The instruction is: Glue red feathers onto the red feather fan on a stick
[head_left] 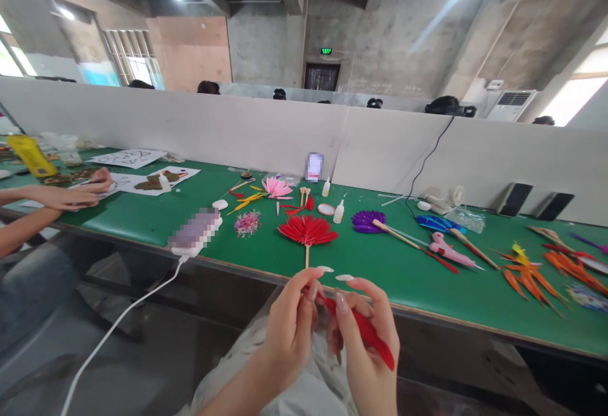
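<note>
Over my lap, just off the table's front edge, both hands pinch one red feather [373, 335]. My left hand [295, 321] has thumb and fingertips closed at its narrow end. My right hand [368, 327] grips it between thumb and fingers, and the wide tip lies across the palm. Both index fingers are raised, showing long pale nails. Just beyond them on the table lies a fan of red feathers [308, 230] on a wooden stick [306, 256]. Small red feathers [310, 203], a round lid [326, 209] and a white glue bottle [339, 212] are behind it.
The green table [266, 258] holds a phone on a white power bank [194, 232], beads [247, 224], a pink feather flower [277, 187], a purple fan [368, 221], a pink glue gun [449, 248] and orange feathers [527, 273]. Another person's hands [90, 191] work at left. A white partition [266, 131] stands behind.
</note>
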Action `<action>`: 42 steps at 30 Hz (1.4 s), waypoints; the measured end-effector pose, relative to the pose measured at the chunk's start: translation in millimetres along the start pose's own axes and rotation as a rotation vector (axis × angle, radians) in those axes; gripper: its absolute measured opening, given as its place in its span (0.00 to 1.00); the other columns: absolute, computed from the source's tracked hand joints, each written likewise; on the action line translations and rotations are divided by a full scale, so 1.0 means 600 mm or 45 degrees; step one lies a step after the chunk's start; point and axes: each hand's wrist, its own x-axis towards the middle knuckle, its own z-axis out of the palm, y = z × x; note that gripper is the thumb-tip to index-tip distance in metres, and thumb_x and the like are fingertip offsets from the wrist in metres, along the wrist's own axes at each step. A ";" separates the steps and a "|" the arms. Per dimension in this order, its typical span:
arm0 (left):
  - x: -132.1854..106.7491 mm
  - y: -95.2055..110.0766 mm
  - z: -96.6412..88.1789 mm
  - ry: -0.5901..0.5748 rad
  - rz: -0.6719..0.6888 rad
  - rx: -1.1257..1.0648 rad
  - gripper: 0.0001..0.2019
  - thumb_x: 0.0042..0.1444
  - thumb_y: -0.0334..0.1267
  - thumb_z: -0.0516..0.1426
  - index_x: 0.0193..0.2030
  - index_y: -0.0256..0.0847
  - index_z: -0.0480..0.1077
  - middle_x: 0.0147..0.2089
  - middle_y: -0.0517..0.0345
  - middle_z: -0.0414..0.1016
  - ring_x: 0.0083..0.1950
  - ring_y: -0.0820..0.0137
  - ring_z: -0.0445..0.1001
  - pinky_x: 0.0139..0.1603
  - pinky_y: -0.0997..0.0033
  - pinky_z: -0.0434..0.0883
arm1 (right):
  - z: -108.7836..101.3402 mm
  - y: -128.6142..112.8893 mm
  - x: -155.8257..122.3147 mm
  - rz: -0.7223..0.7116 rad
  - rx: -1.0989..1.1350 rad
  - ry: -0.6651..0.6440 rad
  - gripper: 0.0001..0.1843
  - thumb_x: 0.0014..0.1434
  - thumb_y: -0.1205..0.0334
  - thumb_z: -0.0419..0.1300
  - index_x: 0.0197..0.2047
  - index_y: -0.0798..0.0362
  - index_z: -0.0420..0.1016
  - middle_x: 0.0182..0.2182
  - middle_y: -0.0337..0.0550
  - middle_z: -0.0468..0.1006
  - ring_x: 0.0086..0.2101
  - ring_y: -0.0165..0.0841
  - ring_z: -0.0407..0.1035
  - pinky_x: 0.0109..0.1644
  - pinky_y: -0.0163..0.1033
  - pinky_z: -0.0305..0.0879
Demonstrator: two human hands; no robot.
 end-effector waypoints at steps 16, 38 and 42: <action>0.001 0.003 0.006 0.078 -0.135 -0.076 0.15 0.65 0.43 0.43 0.54 0.43 0.60 0.31 0.60 0.69 0.17 0.83 0.59 0.16 0.83 0.60 | -0.014 0.010 0.007 -0.055 -0.095 -0.073 0.11 0.60 0.57 0.57 0.45 0.48 0.64 0.19 0.32 0.68 0.14 0.24 0.59 0.15 0.29 0.56; 0.005 0.000 0.006 0.184 -0.239 -0.180 0.16 0.61 0.46 0.49 0.50 0.40 0.64 0.29 0.61 0.68 0.16 0.83 0.56 0.14 0.83 0.56 | -0.018 0.012 0.007 -0.062 -0.119 -0.103 0.13 0.56 0.57 0.61 0.44 0.49 0.67 0.23 0.36 0.74 0.15 0.24 0.61 0.17 0.29 0.60; 0.007 0.000 0.005 0.230 -0.297 -0.197 0.15 0.60 0.47 0.51 0.49 0.40 0.65 0.27 0.62 0.67 0.16 0.83 0.56 0.14 0.82 0.56 | -0.020 0.016 0.011 -0.134 -0.192 -0.175 0.07 0.54 0.59 0.62 0.37 0.52 0.73 0.28 0.41 0.77 0.18 0.25 0.66 0.19 0.31 0.65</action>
